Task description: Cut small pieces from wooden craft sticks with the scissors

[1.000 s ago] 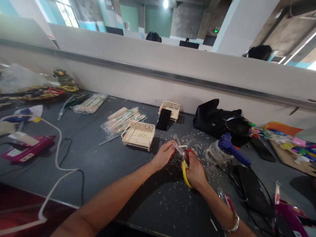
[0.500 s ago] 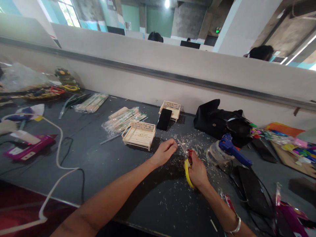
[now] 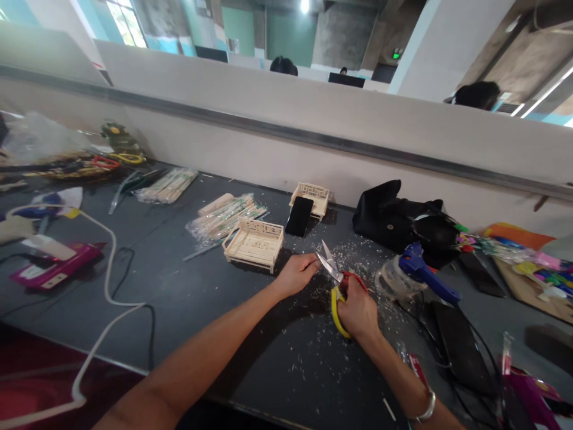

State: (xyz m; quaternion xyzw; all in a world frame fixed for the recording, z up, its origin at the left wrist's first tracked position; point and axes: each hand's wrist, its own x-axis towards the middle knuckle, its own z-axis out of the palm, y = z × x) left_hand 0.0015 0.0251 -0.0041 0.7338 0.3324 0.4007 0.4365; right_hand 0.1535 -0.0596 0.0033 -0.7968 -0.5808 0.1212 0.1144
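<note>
My right hand [image 3: 356,310] grips scissors [image 3: 335,280] with a yellow and red handle; the blades are spread apart and point up and left. My left hand [image 3: 298,275] sits just left of the blades with its fingers pinched together at the blade tips; whatever small piece it pinches is too small to make out. Both hands hover over the dark grey table [image 3: 188,286], amid pale wood shavings [image 3: 353,251]. A small wooden model bench [image 3: 253,243] stands just left of my left hand.
A second wooden bench [image 3: 313,197] with a black phone [image 3: 299,215] leaning on it stands behind. Bags of wooden sticks [image 3: 224,216] lie left, a black bag [image 3: 398,218] and blue glue gun [image 3: 423,273] right. A white cable [image 3: 105,280] crosses the left side. Other people sit beyond the partition.
The scissors opened again and my left hand moved back to the blade tips; half a second ago the hand was slightly apart from the scissors.
</note>
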